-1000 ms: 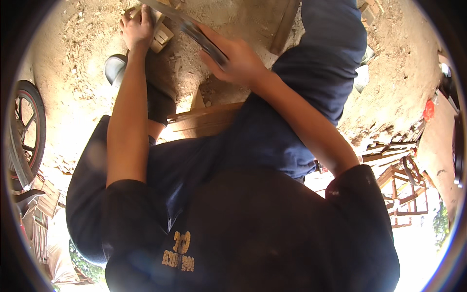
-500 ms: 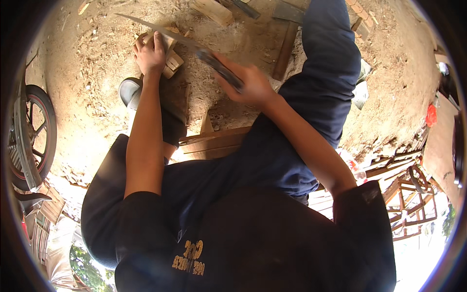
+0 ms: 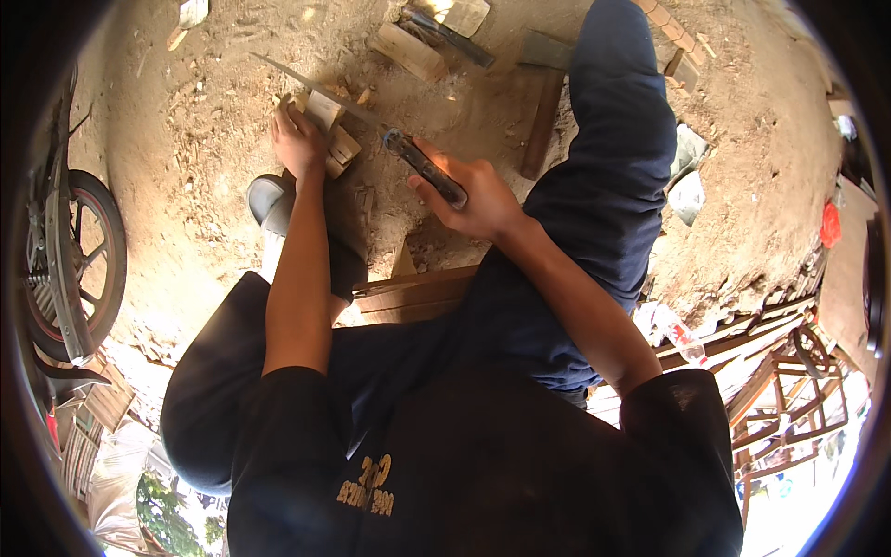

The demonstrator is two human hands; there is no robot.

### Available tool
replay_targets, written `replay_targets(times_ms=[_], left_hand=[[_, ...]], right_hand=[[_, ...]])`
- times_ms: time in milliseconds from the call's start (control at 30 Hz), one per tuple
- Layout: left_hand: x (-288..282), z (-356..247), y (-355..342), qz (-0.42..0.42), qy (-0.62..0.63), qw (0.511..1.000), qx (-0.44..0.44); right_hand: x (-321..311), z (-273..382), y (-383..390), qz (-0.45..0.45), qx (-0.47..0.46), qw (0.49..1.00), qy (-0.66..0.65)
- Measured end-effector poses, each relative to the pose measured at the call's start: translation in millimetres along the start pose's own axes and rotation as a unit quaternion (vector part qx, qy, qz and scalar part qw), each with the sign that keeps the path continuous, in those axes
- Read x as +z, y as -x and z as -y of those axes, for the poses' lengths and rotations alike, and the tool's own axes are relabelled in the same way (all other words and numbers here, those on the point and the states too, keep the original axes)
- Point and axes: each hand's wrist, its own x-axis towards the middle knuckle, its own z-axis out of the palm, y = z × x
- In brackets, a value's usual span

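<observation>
My right hand (image 3: 478, 197) is closed around the dark handle of a saw (image 3: 429, 171). Its long, narrow blade reaches up and left, across a pale wooden block (image 3: 323, 110) on the dirt ground. Curled against the left side of that block, my left hand (image 3: 299, 141) grips it, though its fingertips are partly hidden. Another short piece of wood (image 3: 343, 148) lies just below the block, beside my left wrist. My left shoe (image 3: 269, 204) is close under that hand. Whether the blade's edge is inside the wood is too small to tell.
Wood offcuts (image 3: 408, 51), a dark tool with a long handle (image 3: 449, 37) and a dark plank (image 3: 543, 125) lie ahead. A wooden board (image 3: 413, 295) is between my legs. To the left stands a motorcycle wheel (image 3: 93, 265); a wooden frame (image 3: 789, 408) is at the right.
The whole view has shifted, so the scene sits lower and further right. My left fingers look more curled on the block. The right hand still holds the saw, now less blurred.
</observation>
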Motion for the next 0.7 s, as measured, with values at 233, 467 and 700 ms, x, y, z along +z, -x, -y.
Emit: replay_targets(times_ms=[233, 467, 700], left_hand=[[4, 16, 10, 0.053, -0.045, 0.997, -0.017], [-37, -17, -2, 0.306, -0.058, 0.945, -0.099], [-32, 3, 8, 0.322, -0.030, 0.928, -0.185]], right_hand=[[5, 5, 2, -0.019, -0.006, 1.000, -0.014], [-8, 12, 16, -0.051, -0.052, 0.996, -0.052], [-5, -5, 13, -0.156, -0.072, 0.984, -0.043]])
